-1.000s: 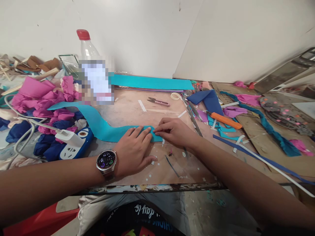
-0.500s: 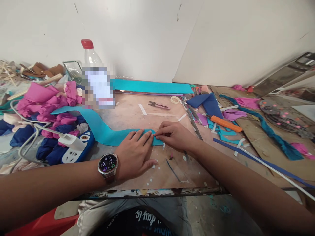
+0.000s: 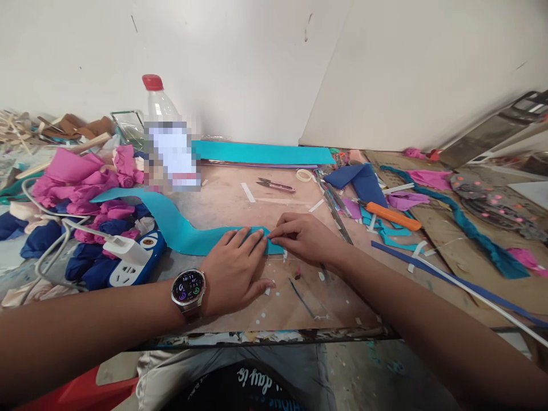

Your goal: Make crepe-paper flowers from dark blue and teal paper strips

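A long turquoise strip [image 3: 169, 222], cloth-like, runs from the pile on the left to the middle of the table, rising in a loose wave at its far end. My left hand [image 3: 235, 260] lies flat over its near part, fingers stretched out and holding it down. Close to those fingertips, my right hand [image 3: 303, 235] pinches the strip near its right end between thumb and forefinger. The exact spot of the pinch is mostly covered by the fingers. Thread snips [image 3: 278, 185] lie beyond my hands, beside a roll of tape [image 3: 304, 175].
Pink and navy cloth bundles [image 3: 72, 182] crowd the left, with a blue power strip [image 3: 157, 245] and charger cable. A bottle [image 3: 160, 104] stands behind. Another turquoise strip [image 3: 265, 153] lies along the wall. An orange cutter [image 3: 391, 216] and scraps are at right.
Both hands stay at the same place on the strip, with no clear movement of the fingers. The camera view has tilted very slightly.
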Tool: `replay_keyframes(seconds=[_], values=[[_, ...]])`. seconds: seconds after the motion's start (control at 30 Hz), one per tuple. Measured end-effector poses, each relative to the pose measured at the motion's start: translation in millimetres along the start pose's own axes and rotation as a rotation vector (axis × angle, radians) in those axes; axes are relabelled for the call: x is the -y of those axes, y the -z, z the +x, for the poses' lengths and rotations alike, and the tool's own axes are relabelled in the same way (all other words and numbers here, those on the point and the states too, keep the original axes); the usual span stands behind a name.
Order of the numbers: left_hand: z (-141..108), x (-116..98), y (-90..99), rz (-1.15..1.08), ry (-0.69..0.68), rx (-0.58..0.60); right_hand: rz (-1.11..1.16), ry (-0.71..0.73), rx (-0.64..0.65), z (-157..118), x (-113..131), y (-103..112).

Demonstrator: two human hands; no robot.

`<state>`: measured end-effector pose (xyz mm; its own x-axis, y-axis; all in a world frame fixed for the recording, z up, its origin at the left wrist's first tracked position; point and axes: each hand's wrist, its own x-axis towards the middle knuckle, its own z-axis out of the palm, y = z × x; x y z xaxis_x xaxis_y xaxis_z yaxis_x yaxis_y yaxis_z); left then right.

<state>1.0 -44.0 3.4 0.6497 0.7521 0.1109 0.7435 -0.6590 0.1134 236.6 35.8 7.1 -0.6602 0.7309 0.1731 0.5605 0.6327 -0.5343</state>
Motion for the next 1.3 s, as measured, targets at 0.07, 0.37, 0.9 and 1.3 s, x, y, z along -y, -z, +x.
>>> replay_keyframes(seconds=[0.07,0.37,0.9,1.3], values=[[-0.2,0.5,-0.5,-0.002,-0.005,-0.005,-0.003,-0.002,0.005,-0.2,0.4,0.4],[0.5,-0.7,1.2,0.004,0.007,0.003,0.01,0.007,0.016,-1.0,4.8,3.5],[0.7,-1.0,1.7,0.005,0.003,0.01,0.027,-0.031,-0.005,-0.8,4.9,0.5],[0.8,-0.9,2.3,0.003,-0.002,0.011,0.026,-0.046,-0.01,-0.8,6.1,0.5]])
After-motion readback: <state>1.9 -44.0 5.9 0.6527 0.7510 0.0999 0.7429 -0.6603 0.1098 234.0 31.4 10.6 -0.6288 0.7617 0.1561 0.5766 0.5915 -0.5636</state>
